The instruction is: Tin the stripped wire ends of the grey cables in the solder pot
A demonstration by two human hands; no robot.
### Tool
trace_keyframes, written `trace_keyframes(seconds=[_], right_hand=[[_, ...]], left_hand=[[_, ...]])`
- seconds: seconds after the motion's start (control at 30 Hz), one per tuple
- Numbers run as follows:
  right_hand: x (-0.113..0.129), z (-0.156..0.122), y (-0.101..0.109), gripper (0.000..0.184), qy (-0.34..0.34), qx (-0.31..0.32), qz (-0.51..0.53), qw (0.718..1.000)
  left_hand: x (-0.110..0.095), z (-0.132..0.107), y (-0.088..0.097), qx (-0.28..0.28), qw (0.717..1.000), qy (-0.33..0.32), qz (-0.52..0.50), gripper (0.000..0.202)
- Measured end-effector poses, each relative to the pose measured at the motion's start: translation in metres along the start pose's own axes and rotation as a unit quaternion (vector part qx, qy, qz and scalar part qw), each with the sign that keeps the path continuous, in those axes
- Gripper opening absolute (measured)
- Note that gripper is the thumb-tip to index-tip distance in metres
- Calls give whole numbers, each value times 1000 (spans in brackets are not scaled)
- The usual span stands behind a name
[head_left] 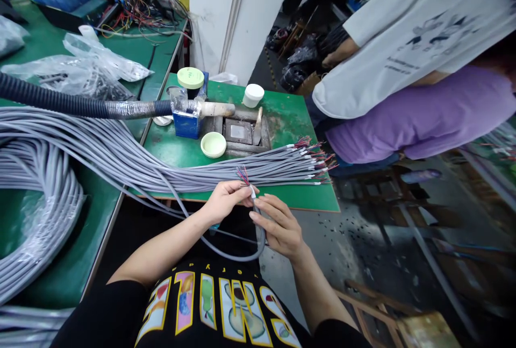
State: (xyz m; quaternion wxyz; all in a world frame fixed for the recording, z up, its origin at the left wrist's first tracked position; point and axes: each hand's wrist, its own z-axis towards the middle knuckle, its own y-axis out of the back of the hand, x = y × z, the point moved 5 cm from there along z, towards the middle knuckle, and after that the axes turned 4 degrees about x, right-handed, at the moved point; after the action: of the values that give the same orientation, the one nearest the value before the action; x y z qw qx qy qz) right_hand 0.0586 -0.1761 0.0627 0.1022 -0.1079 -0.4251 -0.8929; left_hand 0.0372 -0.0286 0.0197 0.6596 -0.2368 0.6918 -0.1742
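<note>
Grey, round, plastic-sheathed cable [234, 257], looped before the flat green worktop [296, 201]; left hand [229, 199] pinches its tip, right hand [282, 228] clasps it below. Probably springy; thin red-and-blue wires [243, 175] look fragile, favouring a sheath hold.

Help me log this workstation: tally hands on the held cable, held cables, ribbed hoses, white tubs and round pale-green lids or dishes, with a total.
Left hand and right hand: 2
Held cable: 1
Ribbed hose: 1
White tub: 1
Pale-green lids or dishes, one farther, one nearer: 2
Total: 7
</note>
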Motion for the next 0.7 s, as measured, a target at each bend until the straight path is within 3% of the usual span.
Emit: trace_keyframes(seconds=[0.7], right_hand=[[1, 8, 1, 48, -36, -29, 14, 999]], left_hand=[[-2, 0, -1, -26, 999, 18, -12, 44]])
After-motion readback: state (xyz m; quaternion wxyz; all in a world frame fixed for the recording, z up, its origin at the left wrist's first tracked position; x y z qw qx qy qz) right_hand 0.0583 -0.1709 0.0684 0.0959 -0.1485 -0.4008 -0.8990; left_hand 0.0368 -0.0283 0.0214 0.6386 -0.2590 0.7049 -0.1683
